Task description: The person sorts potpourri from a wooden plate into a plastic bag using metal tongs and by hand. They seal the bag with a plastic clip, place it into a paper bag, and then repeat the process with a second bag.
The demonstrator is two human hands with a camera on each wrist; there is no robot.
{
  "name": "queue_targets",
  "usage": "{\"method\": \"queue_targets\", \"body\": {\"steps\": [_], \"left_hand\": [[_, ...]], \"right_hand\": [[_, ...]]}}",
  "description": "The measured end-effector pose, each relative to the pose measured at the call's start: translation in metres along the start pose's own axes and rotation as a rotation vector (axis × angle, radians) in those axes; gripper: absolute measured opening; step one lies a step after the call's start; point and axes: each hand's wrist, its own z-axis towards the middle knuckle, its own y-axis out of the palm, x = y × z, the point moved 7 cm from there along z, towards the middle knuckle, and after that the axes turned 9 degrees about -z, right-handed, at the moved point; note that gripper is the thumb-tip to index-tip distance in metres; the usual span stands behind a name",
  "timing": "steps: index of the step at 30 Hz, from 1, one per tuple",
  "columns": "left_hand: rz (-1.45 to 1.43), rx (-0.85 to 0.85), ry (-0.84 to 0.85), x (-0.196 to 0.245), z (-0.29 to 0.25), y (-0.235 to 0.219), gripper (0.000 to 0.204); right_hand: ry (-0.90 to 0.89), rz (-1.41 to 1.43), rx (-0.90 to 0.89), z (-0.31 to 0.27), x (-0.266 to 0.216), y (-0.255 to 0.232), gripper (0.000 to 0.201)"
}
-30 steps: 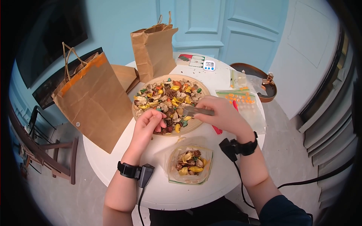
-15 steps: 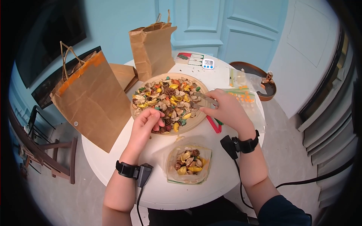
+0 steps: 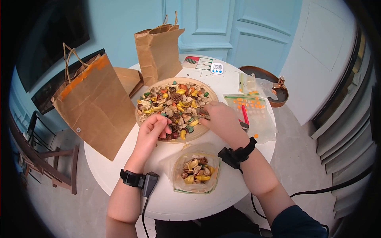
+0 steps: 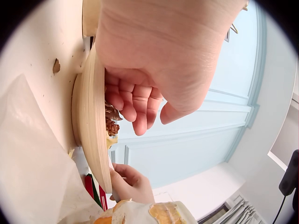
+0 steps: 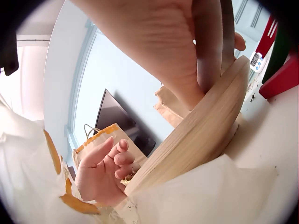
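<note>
A round wooden plate (image 3: 211,92) holds a heap of dried petals and pinecones (image 3: 176,96). Over the plate's right part, the right hand (image 3: 224,122) grips grey metal tongs (image 3: 201,113); their two arms show beside the fingers in the right wrist view (image 5: 209,44). Whether the tips hold a piece cannot be told. The left hand (image 3: 152,129) hovers at the plate's near left edge, its fingers loosely curled and holding nothing in the left wrist view (image 4: 154,60). Nearer the body stands an open clear bag (image 3: 215,183) with dried pieces inside.
Brown paper bags (image 3: 95,107) (image 3: 158,55) stand left of and behind the plate. Rightward lie a red-handled tool (image 3: 245,114) and a flat plastic bag (image 3: 264,125) with orange dots. A white timer (image 3: 216,68) sits at the back, near a dark tray (image 3: 281,97).
With the tongs, the right hand first swung outward to the right, then came back left and down over the plate's right part. The left hand has stayed nearly still.
</note>
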Motion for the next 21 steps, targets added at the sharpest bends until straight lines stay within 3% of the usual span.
{"method": "queue_targets", "body": {"steps": [10,13,15,16,18,19,21], "left_hand": [[0.005,0.0,0.006,0.0,0.001,-0.001,0.018],[0.009,0.005,0.01,0.0,0.0,-0.001,0.019],[0.01,0.006,0.012,0.001,0.0,-0.001,0.019],[0.01,0.005,0.014,0.001,0.0,0.0,0.019],[0.009,0.007,0.012,0.002,0.0,0.0,0.019],[0.007,0.006,0.011,0.002,0.0,0.0,0.019],[0.006,0.005,0.01,0.002,0.0,0.0,0.019]], "right_hand": [[-0.061,0.065,0.021,0.0,-0.003,-0.005,0.019],[0.004,0.166,0.039,-0.002,0.009,-0.021,0.019],[0.029,0.438,-0.039,-0.001,0.016,-0.026,0.019],[0.026,0.441,-0.04,-0.002,0.017,-0.032,0.019],[0.046,0.821,-0.258,-0.007,0.011,-0.037,0.021],[0.045,0.822,-0.259,-0.009,0.013,-0.044,0.021],[0.003,0.993,-0.627,-0.023,0.001,-0.038,0.022]]}}
